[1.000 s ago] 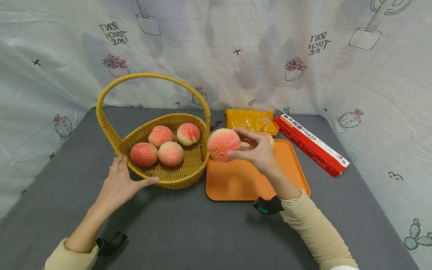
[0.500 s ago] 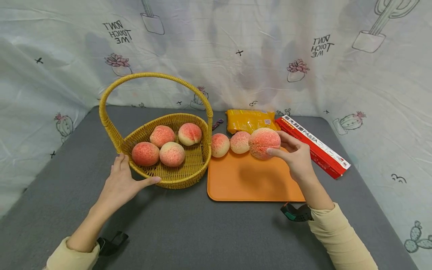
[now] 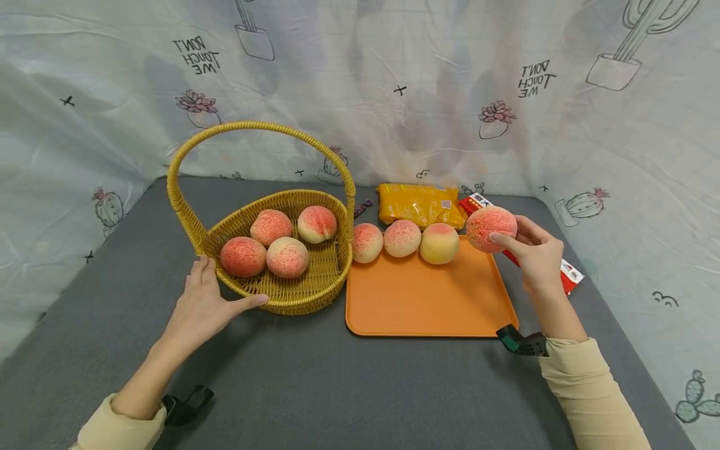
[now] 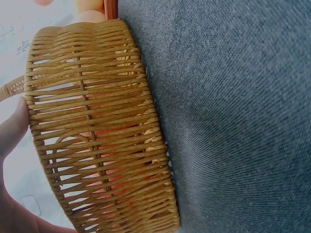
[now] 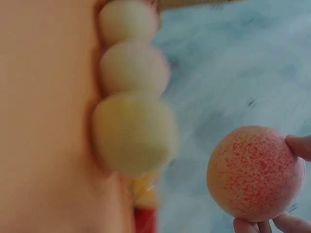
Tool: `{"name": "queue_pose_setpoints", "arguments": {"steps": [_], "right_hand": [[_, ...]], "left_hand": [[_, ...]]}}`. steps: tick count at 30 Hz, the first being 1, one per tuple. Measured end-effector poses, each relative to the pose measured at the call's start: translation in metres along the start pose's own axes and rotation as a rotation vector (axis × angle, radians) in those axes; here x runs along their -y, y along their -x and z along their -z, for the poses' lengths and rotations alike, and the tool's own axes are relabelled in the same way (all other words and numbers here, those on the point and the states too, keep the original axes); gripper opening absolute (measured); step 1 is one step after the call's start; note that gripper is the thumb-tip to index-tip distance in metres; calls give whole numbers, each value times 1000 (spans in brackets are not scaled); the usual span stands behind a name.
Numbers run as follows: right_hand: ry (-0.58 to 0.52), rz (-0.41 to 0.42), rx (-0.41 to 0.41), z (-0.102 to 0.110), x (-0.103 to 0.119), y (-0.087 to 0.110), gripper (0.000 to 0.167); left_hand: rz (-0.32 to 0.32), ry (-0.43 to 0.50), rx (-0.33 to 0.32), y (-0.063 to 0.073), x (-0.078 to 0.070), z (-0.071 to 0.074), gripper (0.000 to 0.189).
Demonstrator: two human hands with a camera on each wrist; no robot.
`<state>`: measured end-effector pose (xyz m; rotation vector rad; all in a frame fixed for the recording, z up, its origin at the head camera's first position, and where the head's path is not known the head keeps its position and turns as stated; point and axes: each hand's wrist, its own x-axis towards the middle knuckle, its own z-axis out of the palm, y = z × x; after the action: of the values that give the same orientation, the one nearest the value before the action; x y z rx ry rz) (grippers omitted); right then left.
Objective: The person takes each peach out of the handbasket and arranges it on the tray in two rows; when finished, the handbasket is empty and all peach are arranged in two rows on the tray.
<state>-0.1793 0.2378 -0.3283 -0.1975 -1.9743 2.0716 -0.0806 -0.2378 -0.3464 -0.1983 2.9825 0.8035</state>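
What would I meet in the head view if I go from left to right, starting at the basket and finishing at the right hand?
Basket → first peach of the row → second peach → third peach → held peach → right hand.

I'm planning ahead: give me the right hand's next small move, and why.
Probably lower the held peach onto the orange tray, just right of the yellowish peach: the right hand holds it raised by the tray's far right corner, where the three-peach row leaves room.
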Motion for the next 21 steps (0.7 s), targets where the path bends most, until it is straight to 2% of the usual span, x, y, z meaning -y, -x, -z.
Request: {"name": "queue_pose_setpoints", "arguments": {"steps": [2, 5, 8, 10, 13, 16, 21], "right_hand": [[102, -44, -53, 3, -8, -9, 33], [324, -104, -93, 7, -24, -22, 50], [538, -106, -87, 9, -39, -31, 61], [646, -85, -61, 8, -48, -34, 62], [717, -65, -13, 5, -56, -37, 61], [738, -61, 39, 2, -56, -39, 62], [779, -66, 169, -1, -46, -41, 76]], "left_hand": [[0, 0, -2, 0, -1, 0, 129], [-1, -1, 1, 0, -1, 0, 129], [2, -4, 8, 0, -1, 0, 129], [4, -8, 15, 0, -1, 0, 129], [3, -15, 19, -1, -2, 0, 129], [0, -15, 15, -1, -3, 0, 129], [5, -10, 4, 0, -4, 1, 128]]}}
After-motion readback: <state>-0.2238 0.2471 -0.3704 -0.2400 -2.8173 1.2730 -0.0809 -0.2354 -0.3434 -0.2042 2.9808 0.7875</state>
